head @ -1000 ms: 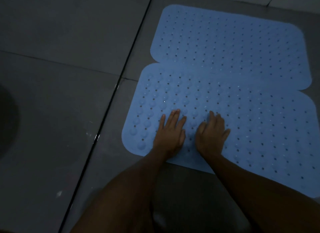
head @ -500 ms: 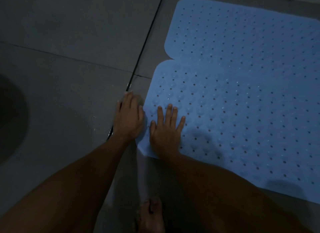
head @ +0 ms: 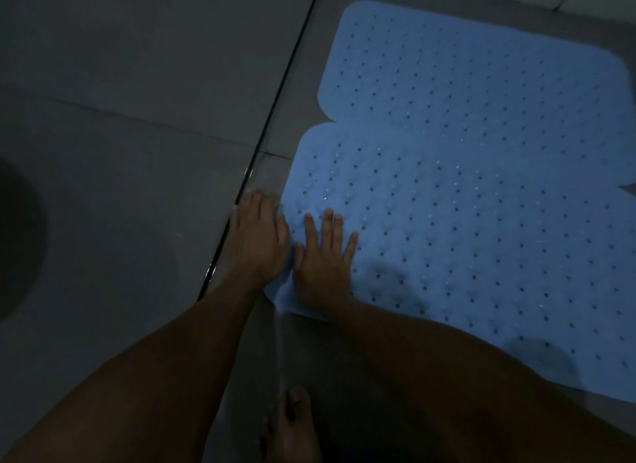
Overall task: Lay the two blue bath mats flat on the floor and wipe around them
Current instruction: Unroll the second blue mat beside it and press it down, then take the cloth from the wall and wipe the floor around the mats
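Two blue mats lie flat on the floor (head: pixel 120 152), far mat (head: pixel 499 80) and near mat (head: pixel 481 249) touching. Right hand (head: pixel 323 259) presses the near mat's corner, fingers spread straight. Left hand (head: pixel 258 238) flat on wet tile just beside it.

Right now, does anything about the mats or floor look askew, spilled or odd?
Mostly tidy: both blue mats lie flat, the near mat overlapping the far mat. One oddity: a pale wet-looking streak runs on the floor from the near mat's corner toward the person's foot.
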